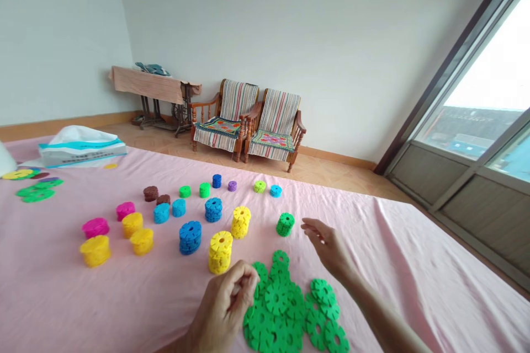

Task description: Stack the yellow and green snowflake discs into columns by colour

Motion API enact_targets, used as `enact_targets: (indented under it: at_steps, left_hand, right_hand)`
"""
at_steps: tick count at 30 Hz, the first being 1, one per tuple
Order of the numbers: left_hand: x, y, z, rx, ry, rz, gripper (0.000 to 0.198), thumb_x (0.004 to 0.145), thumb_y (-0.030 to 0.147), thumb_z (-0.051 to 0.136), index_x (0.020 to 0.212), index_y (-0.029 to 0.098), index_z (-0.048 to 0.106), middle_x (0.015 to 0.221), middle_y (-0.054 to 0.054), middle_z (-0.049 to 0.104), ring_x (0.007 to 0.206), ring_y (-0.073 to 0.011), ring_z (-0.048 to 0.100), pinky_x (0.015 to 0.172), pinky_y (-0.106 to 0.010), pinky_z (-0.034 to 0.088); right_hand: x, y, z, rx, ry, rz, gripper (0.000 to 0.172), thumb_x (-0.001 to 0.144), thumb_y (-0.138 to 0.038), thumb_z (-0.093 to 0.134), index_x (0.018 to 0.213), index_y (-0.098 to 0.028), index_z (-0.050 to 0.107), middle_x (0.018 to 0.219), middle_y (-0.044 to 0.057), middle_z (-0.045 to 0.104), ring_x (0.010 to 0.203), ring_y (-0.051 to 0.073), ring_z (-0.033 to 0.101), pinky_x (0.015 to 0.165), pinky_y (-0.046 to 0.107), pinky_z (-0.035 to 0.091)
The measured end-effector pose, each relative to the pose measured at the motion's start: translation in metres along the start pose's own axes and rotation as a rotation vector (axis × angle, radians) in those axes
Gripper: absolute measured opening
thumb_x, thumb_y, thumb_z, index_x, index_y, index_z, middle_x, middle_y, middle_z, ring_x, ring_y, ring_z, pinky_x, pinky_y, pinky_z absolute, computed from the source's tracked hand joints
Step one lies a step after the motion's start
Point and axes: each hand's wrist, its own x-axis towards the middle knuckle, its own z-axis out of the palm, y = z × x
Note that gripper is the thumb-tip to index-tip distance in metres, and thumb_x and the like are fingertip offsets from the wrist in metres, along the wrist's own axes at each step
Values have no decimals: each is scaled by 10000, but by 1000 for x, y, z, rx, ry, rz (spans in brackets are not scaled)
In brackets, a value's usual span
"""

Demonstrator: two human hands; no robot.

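Note:
My left hand [232, 299] is curled at the left edge of a loose pile of green notched discs [276, 309]. Its fingertips are pressed together beside a green disc, and what they hold, if anything, is hidden. Just right of a short stack of green discs [285, 225], my right hand [326, 244] hovers with its fingers stretched out and nothing in them. A smaller cluster of green discs [323, 314] lies below that hand. Close beyond my left hand stands a yellow stack [220, 252], with another yellow stack [240, 222] behind it.
Blue stacks [190, 238], magenta stacks [95, 227], brown stacks [150, 193] and several others stand on the pink cloth [136, 300]. At the far left are a tissue pack [83, 149] and loose green discs [39, 192]. Two wooden chairs [271, 121] stand beyond the cloth's far edge.

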Motion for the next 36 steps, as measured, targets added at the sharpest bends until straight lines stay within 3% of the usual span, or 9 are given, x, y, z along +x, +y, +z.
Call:
enact_targets:
  at_steps: [5, 9, 14, 29, 36]
  left_hand:
    - [2, 0, 0, 22, 2, -2, 341, 920, 457, 410, 730, 186, 490, 572, 37, 474, 421, -64, 402, 418, -160, 320]
    - [2, -1, -1, 50, 8, 3, 341, 932, 451, 387, 747, 184, 492, 572, 38, 470, 428, -65, 402, 428, -165, 323]
    - [1, -3, -2, 77, -14, 3, 332, 936, 443, 382, 767, 182, 498, 572, 42, 471, 407, -59, 395, 418, -164, 314]
    - [2, -4, -2, 73, -49, 26, 305, 940, 413, 383, 761, 182, 471, 567, 57, 472, 376, -43, 373, 402, -153, 296]
    - [0, -4, -3, 96, -37, 72, 285, 945, 384, 384, 760, 186, 472, 576, 57, 456, 416, -54, 395, 414, -154, 313]
  right_hand:
    - [4, 15, 28, -150, 57, -96, 515, 764, -338, 585, 1239, -160, 496, 1195, 152, 612, 1049, 263, 604, 845, 440, 503]
    - [19, 14, 44, -269, 72, -196, 613, 711, -279, 638, 1278, -150, 445, 1191, 155, 604, 1089, 274, 575, 932, 468, 444]
    - [30, 9, 54, -358, 5, -189, 694, 695, -264, 642, 1318, -104, 381, 1181, 174, 594, 1099, 287, 563, 935, 450, 444]
    - [34, 19, 59, -370, 37, -181, 610, 681, -240, 623, 1255, -204, 420, 1181, 100, 602, 1000, 248, 603, 885, 418, 469]
    - [30, 6, 47, -265, 86, -175, 570, 705, -271, 627, 1233, -155, 447, 1079, 119, 629, 944, 232, 614, 822, 392, 488]
